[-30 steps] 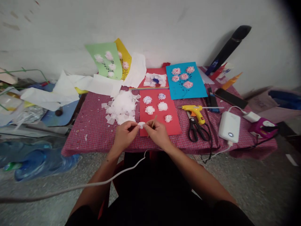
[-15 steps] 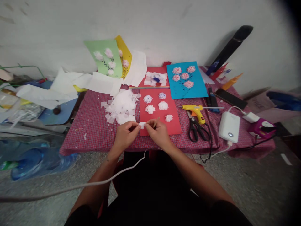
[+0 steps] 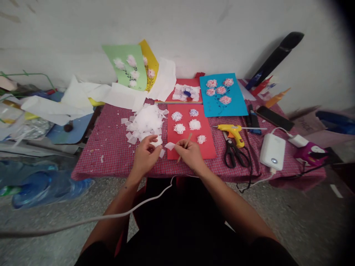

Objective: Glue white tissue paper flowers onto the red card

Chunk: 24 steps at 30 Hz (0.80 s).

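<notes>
Against a white wall (image 3: 194, 37), the red-checked tabletop (image 3: 111, 151) carries both hands at its near edge: the right hand (image 3: 191, 154), palm down, pinches a wooden stick (image 3: 185, 145) and a white tissue square (image 3: 169, 146) that juts from its fingertips toward the left hand (image 3: 145, 157). That one is half-curled (whether it grips anything, I cannot tell), just short of the square, on the near side of the tissue pile (image 3: 146, 122).

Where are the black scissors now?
In the head view, the scissors lie on the checked tablecloth to the person's right, between the red sheet and the white power bank, close to the yellow glue gun.
</notes>
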Each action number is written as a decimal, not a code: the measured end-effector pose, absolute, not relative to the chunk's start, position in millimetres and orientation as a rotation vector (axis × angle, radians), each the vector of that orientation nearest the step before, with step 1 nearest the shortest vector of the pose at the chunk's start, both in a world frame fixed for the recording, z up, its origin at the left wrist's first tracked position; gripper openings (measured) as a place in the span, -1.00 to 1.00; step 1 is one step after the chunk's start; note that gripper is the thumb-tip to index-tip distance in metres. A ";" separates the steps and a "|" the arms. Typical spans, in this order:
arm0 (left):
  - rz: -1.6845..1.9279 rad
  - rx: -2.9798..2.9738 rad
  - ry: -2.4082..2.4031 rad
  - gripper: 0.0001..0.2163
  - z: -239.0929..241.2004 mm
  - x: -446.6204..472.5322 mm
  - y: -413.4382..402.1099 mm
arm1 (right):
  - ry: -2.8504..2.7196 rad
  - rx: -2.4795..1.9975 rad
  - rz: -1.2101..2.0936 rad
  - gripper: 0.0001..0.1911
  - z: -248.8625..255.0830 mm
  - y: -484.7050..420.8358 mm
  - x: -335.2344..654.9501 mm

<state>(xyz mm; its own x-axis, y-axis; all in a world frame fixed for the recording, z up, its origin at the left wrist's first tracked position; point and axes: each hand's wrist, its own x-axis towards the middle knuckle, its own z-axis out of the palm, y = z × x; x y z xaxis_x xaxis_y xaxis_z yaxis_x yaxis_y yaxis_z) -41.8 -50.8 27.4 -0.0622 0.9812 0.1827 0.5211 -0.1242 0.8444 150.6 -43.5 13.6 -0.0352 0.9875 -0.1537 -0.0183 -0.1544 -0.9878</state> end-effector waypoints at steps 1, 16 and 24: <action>1.140 1.749 1.613 -0.55 27.7 -43.0 -50.1 | -1.114 -1.281 1.395 -0.69 14.8 -41.8 151.3; 0.961 1.505 1.231 -0.82 37.1 -1.8 -41.5 | -1.027 -1.224 1.456 -0.69 29.4 -64.2 186.0; 0.935 1.322 1.165 -0.85 26.9 15.3 -44.0 | -0.974 -1.230 1.363 -0.68 21.7 -72.4 208.6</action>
